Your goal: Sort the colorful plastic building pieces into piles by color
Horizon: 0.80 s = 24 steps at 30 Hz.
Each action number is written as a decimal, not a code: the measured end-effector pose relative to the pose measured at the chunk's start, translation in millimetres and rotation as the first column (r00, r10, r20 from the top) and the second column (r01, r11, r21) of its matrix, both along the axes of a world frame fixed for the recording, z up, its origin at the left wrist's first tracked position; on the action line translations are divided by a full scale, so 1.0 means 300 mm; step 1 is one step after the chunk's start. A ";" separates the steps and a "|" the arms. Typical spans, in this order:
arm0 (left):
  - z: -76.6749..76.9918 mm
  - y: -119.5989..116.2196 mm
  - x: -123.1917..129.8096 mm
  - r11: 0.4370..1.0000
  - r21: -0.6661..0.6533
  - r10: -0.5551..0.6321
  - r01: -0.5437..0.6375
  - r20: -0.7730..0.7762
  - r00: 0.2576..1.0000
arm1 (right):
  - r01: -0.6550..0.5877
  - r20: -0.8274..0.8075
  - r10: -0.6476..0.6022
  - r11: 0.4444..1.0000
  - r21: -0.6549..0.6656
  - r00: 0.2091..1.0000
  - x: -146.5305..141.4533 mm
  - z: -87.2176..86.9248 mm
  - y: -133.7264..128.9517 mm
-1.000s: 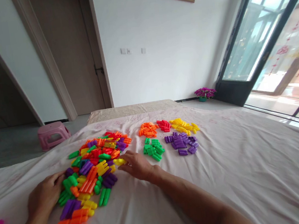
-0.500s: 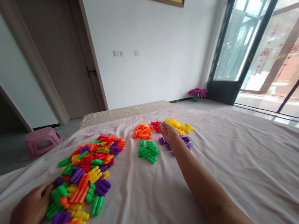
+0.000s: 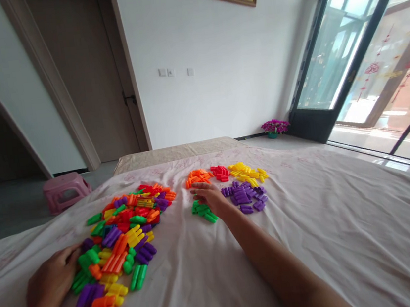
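Note:
My left hand (image 3: 53, 276) rests at the left edge of a mixed heap of plastic toy building pieces (image 3: 124, 228) in red, orange, yellow, green and purple. Its fingers are partly hidden; thumb and forefinger stand apart, the fingertips beside a purple piece (image 3: 87, 244). My right hand (image 3: 210, 196) reaches over a small pile of green pieces (image 3: 205, 214), fingers stretched out and apart, nothing visible in them. Around it lie piles sorted by colour: orange pieces (image 3: 198, 176), red pieces (image 3: 220, 173), yellow pieces (image 3: 246, 172) and purple pieces (image 3: 243, 194).
A pale, wrinkled sheet (image 3: 182, 275) covers the surface under the pieces. Behind it is a beige covered surface (image 3: 175, 153). A pink stool (image 3: 66, 190) stands on the floor at left. Potted magenta flowers (image 3: 275, 126) stand near the glass door (image 3: 313, 60).
My right hand has moved left from the red and yellow piles to the green one, uncovering the red and purple pieces. My left hand stays by the heap. The view has shifted slightly.

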State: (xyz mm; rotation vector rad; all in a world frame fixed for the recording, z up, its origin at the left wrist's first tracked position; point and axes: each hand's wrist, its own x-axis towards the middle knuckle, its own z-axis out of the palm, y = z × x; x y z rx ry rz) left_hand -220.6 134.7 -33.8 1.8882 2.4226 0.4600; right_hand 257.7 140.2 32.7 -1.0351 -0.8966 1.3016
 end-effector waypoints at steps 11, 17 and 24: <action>0.073 -0.060 0.078 1.000 0.011 0.001 -0.002 0.081 0.997 | -0.464 0.850 -0.128 0.791 0.399 0.511 -0.268 -0.020 -0.178; 0.086 -0.066 0.086 1.000 0.002 -0.012 0.012 0.091 0.996 | -0.718 0.929 -0.179 0.593 0.365 0.325 -0.354 -0.050 -0.204; 0.092 -0.068 0.089 1.000 0.006 -0.016 0.016 0.088 0.996 | -0.763 0.939 -0.273 0.556 0.331 0.208 -0.393 -0.044 -0.201</action>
